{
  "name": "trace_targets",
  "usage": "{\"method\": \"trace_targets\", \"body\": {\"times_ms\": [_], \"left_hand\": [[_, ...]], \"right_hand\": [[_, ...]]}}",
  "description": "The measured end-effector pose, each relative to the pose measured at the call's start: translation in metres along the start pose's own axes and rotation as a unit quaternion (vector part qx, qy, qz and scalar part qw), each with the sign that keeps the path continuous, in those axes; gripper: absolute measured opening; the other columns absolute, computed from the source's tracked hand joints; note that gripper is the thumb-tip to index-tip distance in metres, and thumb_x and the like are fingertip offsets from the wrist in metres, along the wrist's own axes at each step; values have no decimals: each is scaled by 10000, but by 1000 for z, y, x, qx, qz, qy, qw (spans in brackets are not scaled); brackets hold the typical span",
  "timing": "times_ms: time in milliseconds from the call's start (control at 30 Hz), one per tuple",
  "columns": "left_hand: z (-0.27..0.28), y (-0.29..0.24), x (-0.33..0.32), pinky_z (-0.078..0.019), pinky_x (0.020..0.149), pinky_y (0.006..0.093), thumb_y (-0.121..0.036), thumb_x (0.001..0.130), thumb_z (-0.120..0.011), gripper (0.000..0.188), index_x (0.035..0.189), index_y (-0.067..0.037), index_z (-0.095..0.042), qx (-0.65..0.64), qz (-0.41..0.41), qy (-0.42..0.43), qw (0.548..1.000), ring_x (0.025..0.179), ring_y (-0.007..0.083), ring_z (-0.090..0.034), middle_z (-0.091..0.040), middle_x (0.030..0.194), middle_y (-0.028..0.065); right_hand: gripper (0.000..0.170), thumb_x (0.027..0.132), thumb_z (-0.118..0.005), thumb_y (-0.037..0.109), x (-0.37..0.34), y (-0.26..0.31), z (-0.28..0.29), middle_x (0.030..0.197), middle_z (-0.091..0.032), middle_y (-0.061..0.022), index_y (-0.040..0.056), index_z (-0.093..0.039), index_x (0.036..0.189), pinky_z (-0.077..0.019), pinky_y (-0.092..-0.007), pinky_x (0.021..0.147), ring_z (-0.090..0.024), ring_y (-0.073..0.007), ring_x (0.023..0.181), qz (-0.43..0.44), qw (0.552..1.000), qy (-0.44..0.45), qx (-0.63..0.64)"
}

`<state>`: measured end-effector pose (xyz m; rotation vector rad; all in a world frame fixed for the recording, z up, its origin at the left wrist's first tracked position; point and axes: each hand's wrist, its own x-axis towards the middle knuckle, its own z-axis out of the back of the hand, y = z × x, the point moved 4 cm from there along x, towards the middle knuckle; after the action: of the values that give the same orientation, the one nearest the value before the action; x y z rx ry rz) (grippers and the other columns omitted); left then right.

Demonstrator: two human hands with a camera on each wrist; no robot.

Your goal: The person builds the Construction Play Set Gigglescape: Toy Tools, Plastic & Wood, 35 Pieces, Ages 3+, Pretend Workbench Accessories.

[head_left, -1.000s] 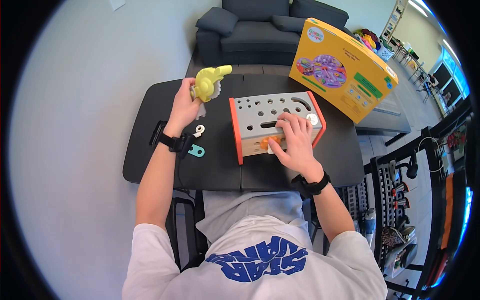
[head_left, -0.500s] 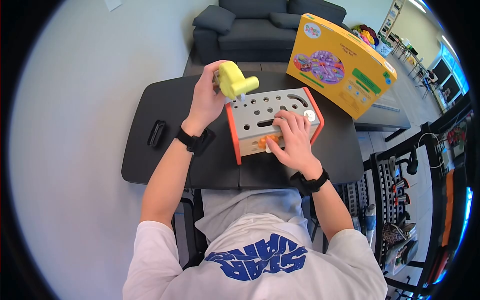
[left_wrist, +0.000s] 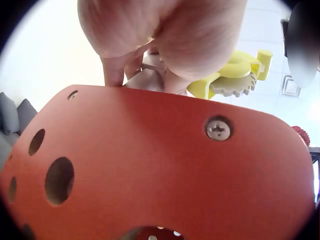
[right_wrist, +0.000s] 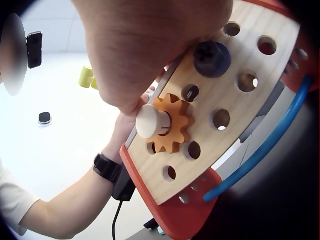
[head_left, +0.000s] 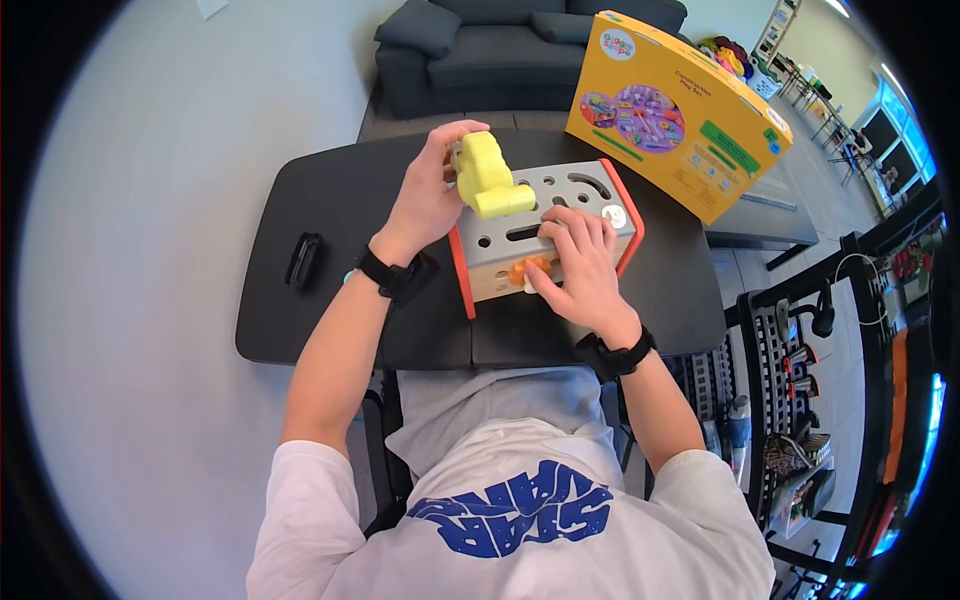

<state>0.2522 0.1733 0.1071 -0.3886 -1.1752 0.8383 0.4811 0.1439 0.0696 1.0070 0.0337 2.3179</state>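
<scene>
My left hand (head_left: 428, 195) holds a yellow toy circular saw (head_left: 487, 178) over the left part of a toy toolbox (head_left: 485, 275). The saw's grey toothed blade (left_wrist: 232, 85) shows beyond the toolbox's red end panel (left_wrist: 140, 130) in the left wrist view. With fingers over the grey top and thumb at the wooden front, my right hand (head_left: 585, 270) grips the toolbox's upper edge. Close by the thumb, an orange gear (right_wrist: 180, 122) sits on the front with a white peg (right_wrist: 146, 121) through it. A dark blue bolt (right_wrist: 212, 59) is also in that front.
A black case-like object (head_left: 303, 262) lies at the left of the dark table (head_left: 275, 325). Behind the toolbox stands a large yellow play-set box (head_left: 690, 120). A blue rod (right_wrist: 270, 142) curves along the toolbox. A black rack (head_left: 770, 390) is at the right.
My left hand has brought the yellow saw right and toward me, from beside the toolbox to over it, turning it on the way. My right hand stays on the toolbox.
</scene>
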Motion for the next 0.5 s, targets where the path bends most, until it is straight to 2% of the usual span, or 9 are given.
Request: {"method": "trace_targets", "body": {"times_ms": [100, 200, 267, 400, 500], "left_hand": [[1, 8, 0, -577, 928, 335, -23, 874, -778, 630, 1397, -113, -439, 15, 12, -10, 1000, 1154, 194, -660, -617, 1262, 102], [-1, 14, -6, -576, 931, 336, -22, 873, -778, 633, 1398, -116, -437, -23, 38, 9, 999, 1149, 194, -661, -613, 1267, 98], [-2, 11, -8, -575, 931, 335, -23, 873, -777, 626, 1393, -117, -441, -13, 17, -19, 1000, 1146, 188, -659, -612, 1271, 86], [-1, 8, -7, -569, 928, 330, -19, 872, -780, 626, 1390, -113, -441, -8, 13, -14, 1000, 1152, 184, -656, -606, 1290, 70], [5, 9, -7, -547, 972, 346, -50, 897, -766, 597, 1396, -109, -443, 0, 42, 7, 999, 1174, 197, -651, -611, 1304, 65]], "right_hand": [[423, 831, -727, 316, 0, -1, -1, 1268, -565, -92, 60, -595, 1140, -293, -495, 1087, -498, -318, 1254, 0, 1000, -1, -3], [420, 832, -725, 314, -1, 0, -2, 1270, -564, -92, 60, -595, 1139, -293, -501, 1084, -492, -321, 1258, -8, 1000, -3, -9], [419, 832, -724, 314, 0, 0, -2, 1271, -564, -93, 59, -595, 1138, -292, -503, 1083, -492, -322, 1257, -6, 1000, -4, -7], [411, 837, -720, 310, 0, 0, -2, 1272, -566, -98, 56, -596, 1135, -288, -505, 1082, -494, -322, 1252, -6, 1000, 0, -7], [408, 843, -717, 311, 1, 1, -1, 1272, -568, -102, 54, -596, 1136, -285, -503, 1086, -495, -324, 1250, -5, 1000, 2, -12]]}}
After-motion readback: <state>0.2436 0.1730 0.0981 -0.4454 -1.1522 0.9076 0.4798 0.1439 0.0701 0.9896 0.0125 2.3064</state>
